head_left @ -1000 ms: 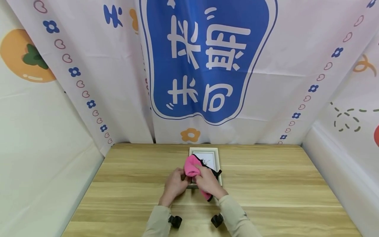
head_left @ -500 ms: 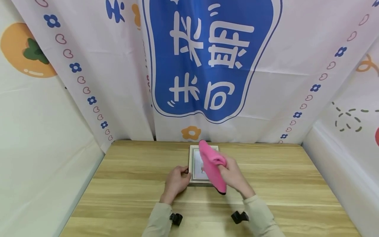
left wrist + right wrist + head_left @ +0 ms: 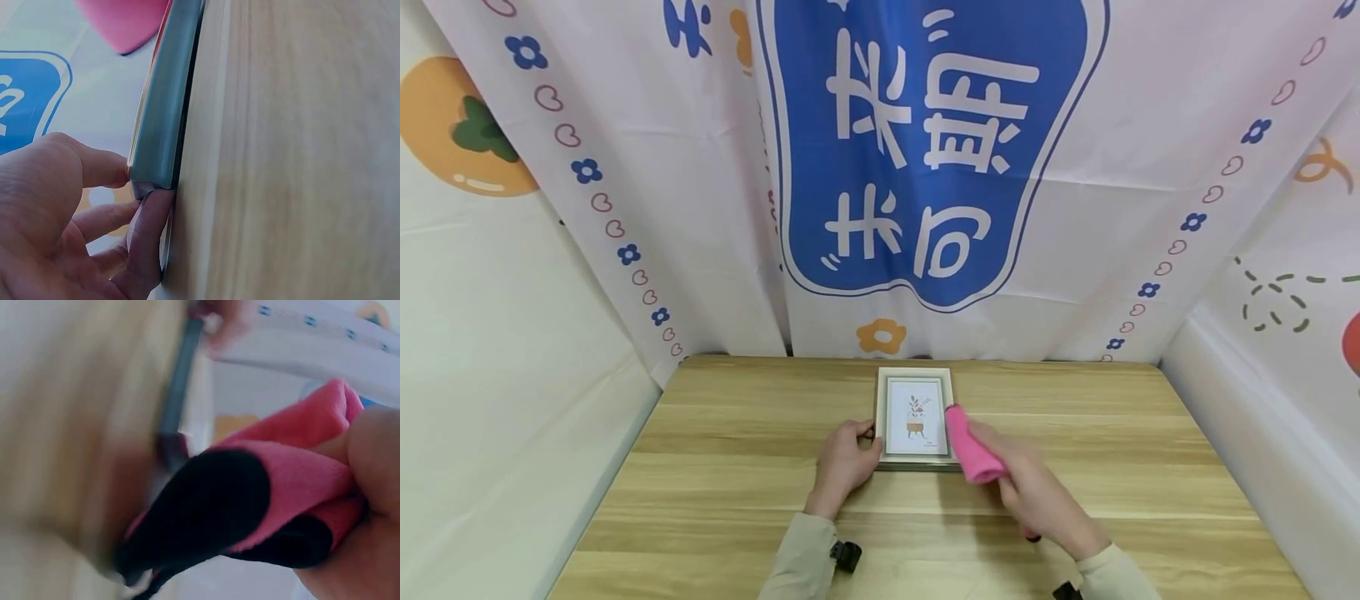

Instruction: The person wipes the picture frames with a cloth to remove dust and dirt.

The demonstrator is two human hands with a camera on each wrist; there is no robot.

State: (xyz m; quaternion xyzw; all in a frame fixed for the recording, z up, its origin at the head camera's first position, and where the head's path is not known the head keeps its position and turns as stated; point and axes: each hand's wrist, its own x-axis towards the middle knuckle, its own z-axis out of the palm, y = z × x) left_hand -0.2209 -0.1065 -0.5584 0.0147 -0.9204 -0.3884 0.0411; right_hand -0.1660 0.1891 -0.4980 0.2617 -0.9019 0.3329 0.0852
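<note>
A picture frame (image 3: 914, 415) with a pale border and a potted-plant print lies face up near the table's back edge. My left hand (image 3: 844, 467) grips its left edge; in the left wrist view the thumb (image 3: 103, 167) is on the upper rim and the other fingers are against the side and underneath. A pink cloth (image 3: 973, 454) with black trim is bunched in my right hand (image 3: 1037, 487). One end of it lies at the frame's right edge. Black patches on the cloth (image 3: 300, 469) show in the right wrist view, which is blurred.
The wooden table (image 3: 737, 492) stretches to both sides of the frame. Behind it hangs a white printed curtain (image 3: 1097, 250) with a large blue panel. A white padded side (image 3: 1247, 433) borders the right.
My right hand has drawn the cloth off the frame's face, to the right and toward me, uncovering the whole print. The left hand stays at the left edge.
</note>
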